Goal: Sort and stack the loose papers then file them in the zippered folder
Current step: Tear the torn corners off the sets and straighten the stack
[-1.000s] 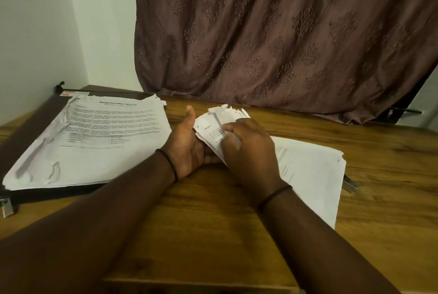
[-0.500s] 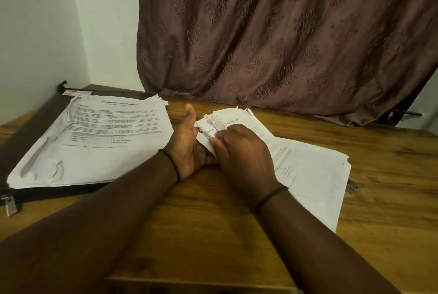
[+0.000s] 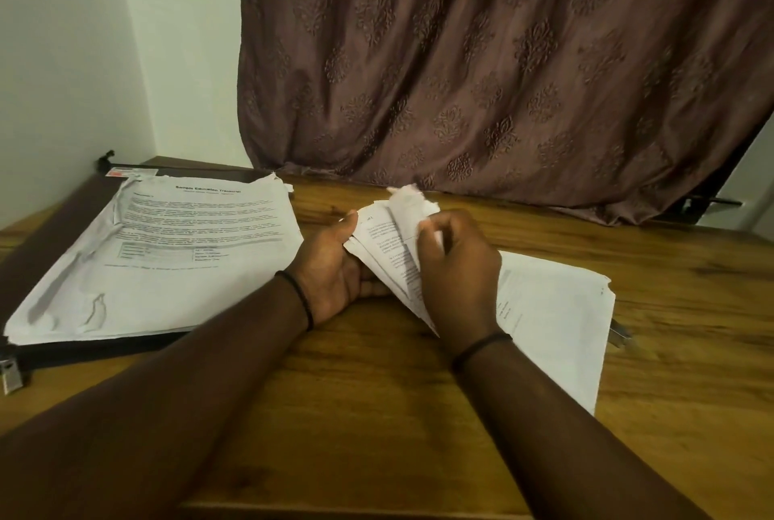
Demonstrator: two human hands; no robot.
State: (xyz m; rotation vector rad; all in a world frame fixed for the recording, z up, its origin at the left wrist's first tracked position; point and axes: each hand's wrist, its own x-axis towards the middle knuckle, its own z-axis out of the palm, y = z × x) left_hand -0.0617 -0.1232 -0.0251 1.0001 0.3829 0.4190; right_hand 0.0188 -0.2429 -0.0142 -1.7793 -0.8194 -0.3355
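A loose stack of white printed papers [image 3: 557, 318] lies on the wooden table at the centre right. My left hand [image 3: 335, 268] grips the stack's near-left corner from below. My right hand [image 3: 456, 276] pinches the upper sheets [image 3: 389, 234] and lifts them, so their top edges curl up. A second, neater pile of printed papers [image 3: 167, 255] lies to the left on the open dark zippered folder [image 3: 50, 234], whose zipper pull [image 3: 10, 373] hangs at the near-left corner.
The wooden table [image 3: 377, 415] runs to a front edge close to me. A brown patterned curtain [image 3: 502, 58] hangs behind the table and a white wall stands at the left. A small metal object [image 3: 620, 333] pokes out from under the right stack.
My right hand has peeled the upper sheets up off the right stack, and their top edges now stand higher and curl. My left hand keeps its hold on the corner.
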